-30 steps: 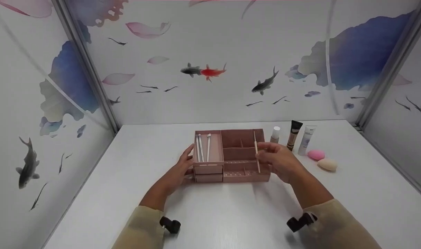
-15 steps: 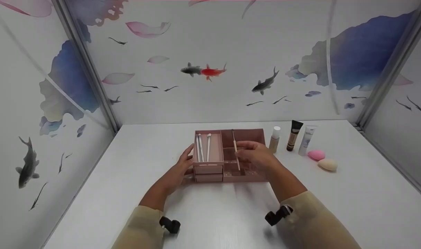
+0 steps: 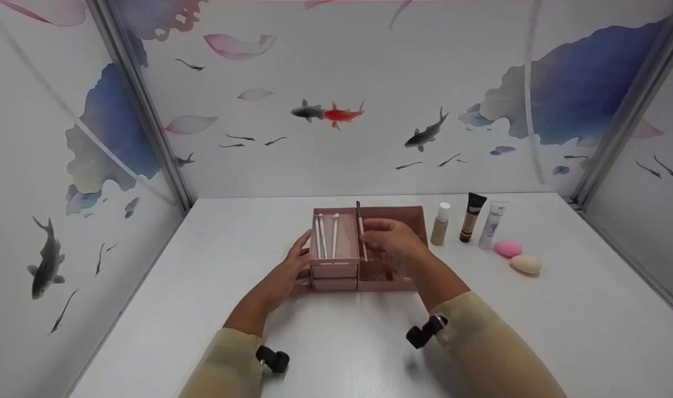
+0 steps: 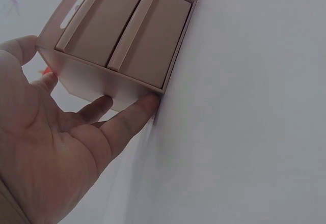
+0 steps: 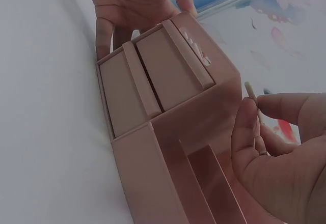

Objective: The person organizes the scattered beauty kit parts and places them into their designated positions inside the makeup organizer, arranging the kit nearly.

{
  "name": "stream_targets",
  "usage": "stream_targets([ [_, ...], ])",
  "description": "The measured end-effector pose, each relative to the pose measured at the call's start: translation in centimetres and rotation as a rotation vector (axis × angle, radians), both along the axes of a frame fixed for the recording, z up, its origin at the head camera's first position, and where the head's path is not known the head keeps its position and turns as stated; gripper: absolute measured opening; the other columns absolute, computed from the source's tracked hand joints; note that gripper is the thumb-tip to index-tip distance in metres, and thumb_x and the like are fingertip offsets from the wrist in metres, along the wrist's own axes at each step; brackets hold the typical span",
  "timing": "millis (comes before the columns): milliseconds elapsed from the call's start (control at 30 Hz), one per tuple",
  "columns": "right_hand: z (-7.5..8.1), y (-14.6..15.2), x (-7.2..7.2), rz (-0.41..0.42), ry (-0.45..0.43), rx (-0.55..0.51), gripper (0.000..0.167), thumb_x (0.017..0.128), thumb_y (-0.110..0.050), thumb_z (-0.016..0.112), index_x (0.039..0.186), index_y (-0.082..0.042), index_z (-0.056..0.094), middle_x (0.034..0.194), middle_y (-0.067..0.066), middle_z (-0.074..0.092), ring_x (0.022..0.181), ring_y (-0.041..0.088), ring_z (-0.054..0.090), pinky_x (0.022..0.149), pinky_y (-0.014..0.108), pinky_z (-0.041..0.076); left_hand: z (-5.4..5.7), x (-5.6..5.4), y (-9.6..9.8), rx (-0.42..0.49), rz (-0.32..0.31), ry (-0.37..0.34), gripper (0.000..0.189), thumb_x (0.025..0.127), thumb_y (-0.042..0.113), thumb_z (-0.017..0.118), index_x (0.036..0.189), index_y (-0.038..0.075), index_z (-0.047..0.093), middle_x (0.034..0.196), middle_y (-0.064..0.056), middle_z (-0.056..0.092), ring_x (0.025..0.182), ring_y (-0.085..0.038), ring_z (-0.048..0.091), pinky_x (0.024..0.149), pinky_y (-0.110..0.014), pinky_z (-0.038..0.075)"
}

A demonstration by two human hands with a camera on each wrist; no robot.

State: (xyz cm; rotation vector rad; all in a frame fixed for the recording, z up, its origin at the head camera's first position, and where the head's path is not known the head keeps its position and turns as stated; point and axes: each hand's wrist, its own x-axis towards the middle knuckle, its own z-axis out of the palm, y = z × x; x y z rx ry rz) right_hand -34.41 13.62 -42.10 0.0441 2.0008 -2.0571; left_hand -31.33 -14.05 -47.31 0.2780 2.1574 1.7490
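Note:
A pink makeup organizer [image 3: 336,285] stands on the white table, two drawers at its left front and divided compartments on the right. My left hand [image 3: 281,276] rests against its left side; in the left wrist view the extended fingers [image 4: 133,122] touch the side wall near the bottom edge. Between thumb and fingertips my right hand [image 3: 396,243] pinches a thin makeup brush [image 3: 359,213], dark at its upper end, held near upright beside the upper left tray. The brush's lower end [image 5: 249,87] pokes out past the thumb in the right wrist view. Several slim white sticks [image 3: 335,235] lie in that tray.
Right of the organizer stand a small bottle with a white cap [image 3: 439,225], a black-capped tube [image 3: 471,218] and a white tube [image 3: 492,225]. A pink sponge [image 3: 507,248] and a beige sponge [image 3: 526,264] lie in front of them. Printed panels wall the table.
My right hand has carried the brush leftward across the organizer's compartments, from the right end to the edge of the upper left tray. The left hand has stayed at the organizer's side.

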Motion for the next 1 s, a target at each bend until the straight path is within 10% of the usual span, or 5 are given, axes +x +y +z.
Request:
stream_targets([
  [1000,0.4,-0.6,-0.7,-0.003,0.036,0.033,0.036,0.104,-0.016,0.071,0.139,-0.013,0.069,0.132,0.013,0.070,0.102,0.023,0.071,0.088,0.032,0.063,-0.4,-0.4,-0.1,-0.022,-0.001,0.009,0.060,0.109,0.062,0.041,0.160,0.068,0.011,0.179,-0.004,0.018,0.158,-0.045,0.038,0.126,-0.064,0.036],
])
